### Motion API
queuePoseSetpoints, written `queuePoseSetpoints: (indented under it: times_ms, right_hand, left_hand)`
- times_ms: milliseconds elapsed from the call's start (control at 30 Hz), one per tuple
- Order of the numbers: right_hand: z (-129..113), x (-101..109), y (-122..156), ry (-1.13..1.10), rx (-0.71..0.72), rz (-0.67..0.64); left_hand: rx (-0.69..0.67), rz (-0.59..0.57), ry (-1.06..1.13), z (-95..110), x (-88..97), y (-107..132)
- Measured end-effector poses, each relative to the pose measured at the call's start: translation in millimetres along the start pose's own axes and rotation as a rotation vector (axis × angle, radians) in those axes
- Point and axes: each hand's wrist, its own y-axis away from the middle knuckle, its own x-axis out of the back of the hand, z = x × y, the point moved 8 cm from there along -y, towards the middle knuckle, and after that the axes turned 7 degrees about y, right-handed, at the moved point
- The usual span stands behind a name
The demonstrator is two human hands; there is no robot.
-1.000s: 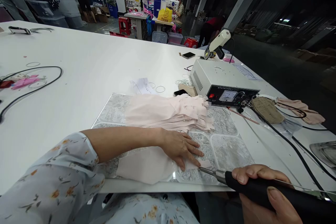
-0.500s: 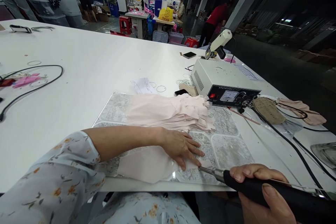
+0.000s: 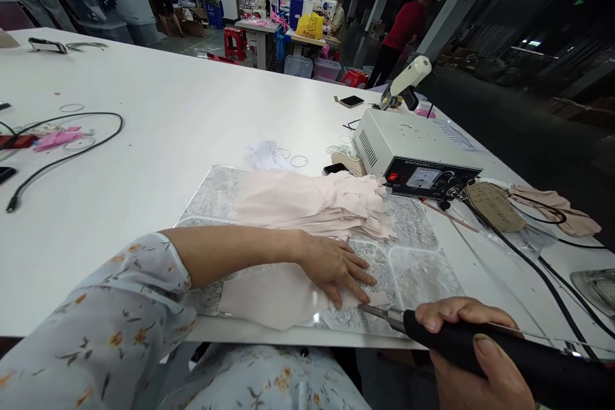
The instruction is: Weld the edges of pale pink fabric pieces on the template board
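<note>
My left hand (image 3: 336, 269) lies spread on a pale pink cut fabric piece (image 3: 269, 298), pressing it against a grey marbled mat (image 3: 425, 275). The fabric's narrow end shows past my fingertips. In my right hand (image 3: 475, 339) is a corded handheld cutter (image 3: 461, 343) with a thick black handle and a slim metal tip. That tip meets the fabric's edge just beside my left index finger; whether it is in contact cannot be made out. Behind my left hand, a stack of similar pink pieces (image 3: 307, 198) covers the back of the mat.
Back right stands a grey power box (image 3: 418, 141) with a dial and a red switch; black cables run from it. A phone (image 3: 351, 102), hair-tie-like loops, a tan pad (image 3: 494, 205) and a black cable (image 3: 72, 115) lie on the white table (image 3: 182, 102). People work beyond.
The cutter's tip has shifted slightly left along the fabric edge, with my right hand following. My left hand stays on the fabric. The whole view has moved a little.
</note>
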Motion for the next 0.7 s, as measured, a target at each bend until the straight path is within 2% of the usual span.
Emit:
queuePoseSetpoints:
  times_ms: [133,333,500,700]
  right_hand:
    - [0.9,-0.9,-0.4,0.006,0.008,0.000]
    - [-0.4,-3.3,0.2,0.005,0.005,-0.044]
    - [-0.2,-5.7,2.9,0.002,-0.058,-0.024]
    - [0.6,-11.4,6.1,0.011,-0.075,-0.025]
  left_hand:
    - [-0.031,-0.015,-0.027,1.0,-3.0,-0.3]
    - [-0.002,0.034,0.043,-4.0,-1.5,-0.9]
    - [-0.039,0.001,0.005,-1.7,-5.0,-2.5]
    - [-0.029,0.037,0.052,-4.1,-2.4,-3.2]
